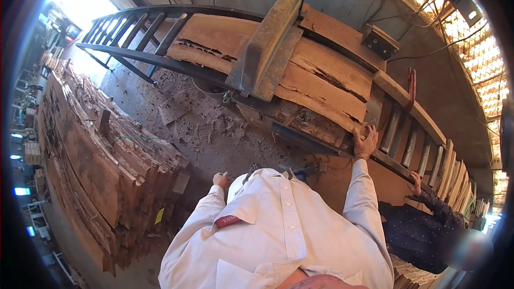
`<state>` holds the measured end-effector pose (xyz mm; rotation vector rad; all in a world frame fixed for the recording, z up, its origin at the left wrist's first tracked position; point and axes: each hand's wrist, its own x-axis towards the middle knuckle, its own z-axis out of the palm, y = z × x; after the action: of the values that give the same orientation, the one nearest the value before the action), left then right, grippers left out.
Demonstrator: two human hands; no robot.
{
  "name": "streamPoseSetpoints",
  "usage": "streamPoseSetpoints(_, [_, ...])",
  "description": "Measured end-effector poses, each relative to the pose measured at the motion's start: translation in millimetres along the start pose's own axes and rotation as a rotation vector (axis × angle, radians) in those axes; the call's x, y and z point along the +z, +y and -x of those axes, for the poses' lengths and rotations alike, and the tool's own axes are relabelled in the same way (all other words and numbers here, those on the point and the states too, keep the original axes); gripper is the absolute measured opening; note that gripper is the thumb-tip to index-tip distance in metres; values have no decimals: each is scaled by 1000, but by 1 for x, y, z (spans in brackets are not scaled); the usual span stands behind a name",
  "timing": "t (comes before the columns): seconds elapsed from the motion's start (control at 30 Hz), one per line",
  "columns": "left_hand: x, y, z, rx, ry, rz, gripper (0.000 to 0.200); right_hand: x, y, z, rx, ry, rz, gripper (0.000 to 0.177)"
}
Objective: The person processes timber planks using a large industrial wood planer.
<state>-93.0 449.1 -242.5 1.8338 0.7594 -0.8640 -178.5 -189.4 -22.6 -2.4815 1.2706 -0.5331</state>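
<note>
Wood slab (321, 83) lies on the roller bed (399, 134), right hand (365, 142) spread flat on its near end, seemingly steadying it, left hand (220, 179) at the hip, grip unclear; pushing onward needs firm palm pressure.

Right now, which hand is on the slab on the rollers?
The wearer's right hand, flat on the near end of the slab. The left hand hangs free; a co-worker's hand sits further along the rollers, off the slab.
</note>
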Motion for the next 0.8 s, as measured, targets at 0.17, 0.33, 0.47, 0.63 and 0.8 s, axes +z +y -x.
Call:
streamPoseSetpoints(0.17, [7, 12, -9, 75, -41, -63, 37, 3, 1, 2, 22, 52, -51, 99])
streamPoseSetpoints(0.33, [-3, 12, -22, 71, -96, 105, 37, 4, 3, 0, 13, 56, -50, 101])
streamPoseSetpoints(0.47, [-8, 16, -11, 82, -44, 19, 36, 3, 3, 1, 11, 70, -27, 102])
streamPoseSetpoints(0.63, [-13, 22, 21, 145, 5, -186, 36, 7, 7, 1, -10, 81, -27, 103])
streamPoseSetpoints(0.8, [-22, 12, 34, 203, 37, -342, 36, 9, 8, 0, -16, 82, -9, 102])
